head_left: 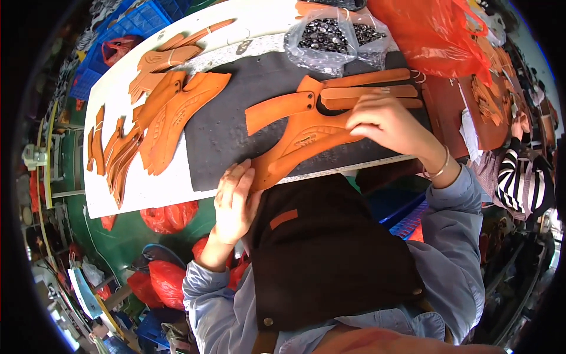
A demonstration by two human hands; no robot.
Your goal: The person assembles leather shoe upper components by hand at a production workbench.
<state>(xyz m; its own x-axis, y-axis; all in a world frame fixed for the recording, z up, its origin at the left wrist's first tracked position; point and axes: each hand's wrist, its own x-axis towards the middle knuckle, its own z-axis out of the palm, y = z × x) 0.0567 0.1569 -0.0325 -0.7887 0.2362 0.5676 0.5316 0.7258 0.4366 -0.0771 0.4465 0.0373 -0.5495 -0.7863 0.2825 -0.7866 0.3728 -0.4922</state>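
An orange-brown leather piece point(295, 138), holster-like with embossed lines, lies across the black mat point(218, 141) in front of me. A leather strap point(280, 112) with two dark snaps runs off its upper side. My left hand point(234, 200) is closed on its lower left end, at the table's near edge, thumb side against it. At its right part my right hand point(392, 127) pinches the edge with fingers and thumb together. The fingers hide what exactly lies between them. Beyond that hand, loose leather strips point(365, 92) lie side by side.
More snapped leather pieces point(177, 118) are stacked on the white table point(159, 194) at left. A clear bag of dark shiny snaps point(321, 38) stands at the back. Beside it is a red plastic bag point(436, 35). At right, a person in striped sleeves point(522, 177) works by another table.
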